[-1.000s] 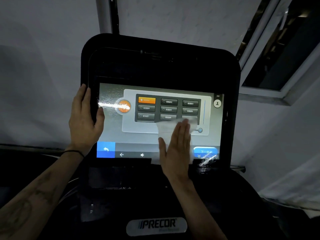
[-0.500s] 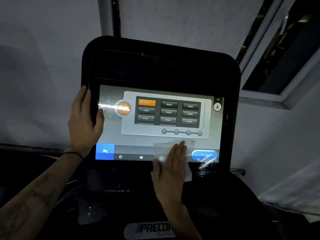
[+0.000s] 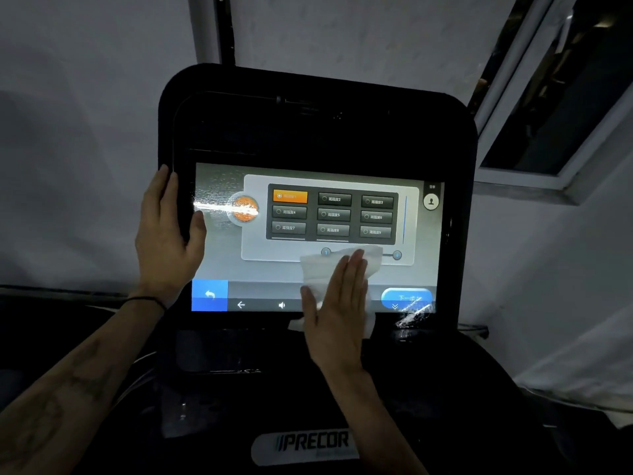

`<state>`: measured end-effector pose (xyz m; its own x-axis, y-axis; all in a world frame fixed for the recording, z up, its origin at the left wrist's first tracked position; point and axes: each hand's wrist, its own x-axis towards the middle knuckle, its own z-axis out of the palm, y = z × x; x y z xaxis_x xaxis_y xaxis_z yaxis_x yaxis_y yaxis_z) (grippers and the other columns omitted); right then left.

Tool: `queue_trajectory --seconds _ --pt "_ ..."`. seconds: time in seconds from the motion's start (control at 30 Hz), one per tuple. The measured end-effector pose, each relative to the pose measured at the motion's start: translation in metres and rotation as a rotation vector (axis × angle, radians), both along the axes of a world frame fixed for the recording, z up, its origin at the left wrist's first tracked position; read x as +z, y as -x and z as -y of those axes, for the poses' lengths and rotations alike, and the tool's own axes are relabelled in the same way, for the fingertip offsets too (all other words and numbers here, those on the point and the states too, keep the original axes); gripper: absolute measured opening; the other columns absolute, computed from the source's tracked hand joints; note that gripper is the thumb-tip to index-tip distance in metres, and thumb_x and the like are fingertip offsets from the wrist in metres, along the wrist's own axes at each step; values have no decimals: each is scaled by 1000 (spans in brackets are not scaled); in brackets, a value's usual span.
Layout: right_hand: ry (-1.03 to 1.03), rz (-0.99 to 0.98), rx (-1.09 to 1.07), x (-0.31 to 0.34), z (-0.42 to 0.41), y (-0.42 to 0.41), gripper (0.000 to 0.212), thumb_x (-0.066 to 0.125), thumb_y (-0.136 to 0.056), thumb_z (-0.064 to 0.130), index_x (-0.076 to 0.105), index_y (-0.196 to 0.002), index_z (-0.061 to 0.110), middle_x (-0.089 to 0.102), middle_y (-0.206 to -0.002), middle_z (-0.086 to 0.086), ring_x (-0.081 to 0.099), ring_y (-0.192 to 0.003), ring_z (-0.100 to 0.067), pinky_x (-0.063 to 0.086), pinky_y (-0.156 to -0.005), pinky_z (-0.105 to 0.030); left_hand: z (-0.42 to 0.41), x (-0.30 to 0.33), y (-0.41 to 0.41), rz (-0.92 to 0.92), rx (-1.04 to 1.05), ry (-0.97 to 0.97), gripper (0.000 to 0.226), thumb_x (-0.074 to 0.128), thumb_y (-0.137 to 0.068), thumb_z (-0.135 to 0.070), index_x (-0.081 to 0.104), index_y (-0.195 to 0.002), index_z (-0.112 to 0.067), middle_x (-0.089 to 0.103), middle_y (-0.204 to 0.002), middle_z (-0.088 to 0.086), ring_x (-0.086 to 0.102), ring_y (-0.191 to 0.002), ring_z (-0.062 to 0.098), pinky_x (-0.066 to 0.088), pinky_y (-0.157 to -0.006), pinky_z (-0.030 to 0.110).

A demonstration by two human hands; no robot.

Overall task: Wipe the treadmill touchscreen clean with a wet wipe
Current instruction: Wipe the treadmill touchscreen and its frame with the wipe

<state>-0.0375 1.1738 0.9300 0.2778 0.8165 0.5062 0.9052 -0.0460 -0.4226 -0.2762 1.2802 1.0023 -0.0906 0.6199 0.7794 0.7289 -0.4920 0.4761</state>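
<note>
Your right hand [image 3: 337, 303] lies flat on the lower middle of the treadmill touchscreen [image 3: 315, 234], its fingers [image 3: 352, 269] straight and close together, pressing the wet wipe [image 3: 342, 265] against the glass. The wipe is not pinched or curled into; it is held only by palm and finger pressure. Part of it shows above your fingertips, over the slider row beneath the button grid, and a corner shows below the palm, on the dark bezel under the display.

Your left hand [image 3: 168, 234] grips the left edge of the console frame [image 3: 315, 108]: the thumb wraps round onto the front beside the screen, and the fingers lie along the outer side. It appears to be steadying the console.

Finding: the wiping step is in hand, at the bottom centre of the display. Wet streaks glare at the left of the screen by the orange disc [image 3: 244, 209] and at the lower right corner by the blue button [image 3: 406, 298]. The upper band of the display and the right side show no such streaks; whether they have been covered cannot be told.

Recommendation: carry the wipe across the remaining areas with even, flat pressure, keeping it spread beneath your palm so that it does not bunch. Note that the screen is live; a firm press may trigger an on-screen control, so favour sweeping strokes over dwelling in one spot.
</note>
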Motion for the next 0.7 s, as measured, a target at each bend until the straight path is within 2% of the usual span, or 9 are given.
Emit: queue_trajectory --seconds 0.13,0.27,0.43,0.53,0.63,0.7 --pt "-4 -24 -124 -13 18 -12 84 30 -104 55 10 -161 -3 -6 -171 -15 -3 -159 -26 8 -127 -41 0 -1 -1 10 14 -12 59 50 -104 -24 37 -157 -4 32 -166 9 35 -154 26 27 -120 16" --pt "29 1 -27 -24 24 15 84 28 -104 57 12 -160 -3 -3 -171 -19 -3 -159 -29 3 -128 -40 1 0 -1 9 12 -10 59 50 -104 -25 38 -157 -4 33 -166 12 35 -154 26 29 -119 17" --pt "-18 -56 -123 -13 10 -18 85 30 -103 56 9 -160 -3 -7 -171 -16 -3 -159 -28 7 -128 -42 1 0 -2 5 15 12 61 50 -103 -26 36 -158 -5 31 -167 11 33 -155 25 27 -120 17" --pt "3 -21 -87 -38 38 1 86 36 -103 54 12 -159 -6 -1 -170 -20 0 -159 -33 14 -126 -48 -1 -2 0 0 21 5 60 49 -103 -26 37 -158 -5 32 -168 11 34 -155 25 33 -120 28" --pt "27 14 -26 -35 28 15 86 37 -103 54 12 -160 -5 -1 -170 -21 -2 -159 -31 7 -128 -43 -1 -2 0 -3 22 12 60 49 -103 -25 36 -158 -6 31 -168 10 33 -155 24 34 -120 29" --pt "32 10 -81 -24 16 2 85 33 -104 55 10 -160 -4 -5 -170 -18 -3 -159 -29 6 -128 -44 0 -1 -1 2 16 12 60 49 -104 -25 35 -159 -7 30 -168 9 32 -156 23 33 -121 29"
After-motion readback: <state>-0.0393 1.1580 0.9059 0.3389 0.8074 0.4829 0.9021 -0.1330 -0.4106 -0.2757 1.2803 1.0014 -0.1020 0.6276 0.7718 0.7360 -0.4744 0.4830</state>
